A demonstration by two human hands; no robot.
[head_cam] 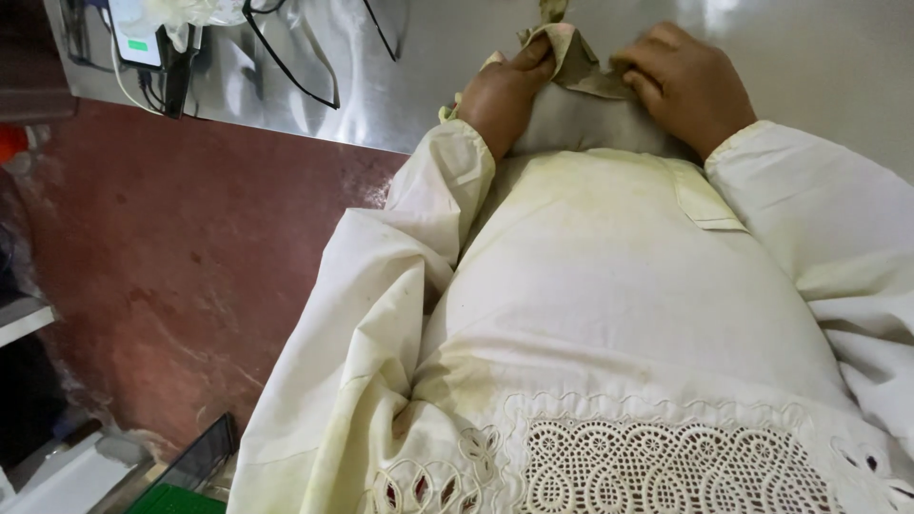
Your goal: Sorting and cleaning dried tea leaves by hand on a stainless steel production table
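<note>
At the far left a phone (136,38) with cables sits on the steel tabletop (819,57), black-rimmed glasses (295,67) just beside it. The left hand (503,95) is closed, pinching the cloth (571,57) at its left edge; the right hand (684,84) grips its right edge, fingers curled. The cloth lies between both hands — crumpled, running left to right, one corner poking away from the person.

Shiny steel table (819,67) under grey-beige cloth (581,119), black cables (286,67), phone (136,38).
</note>
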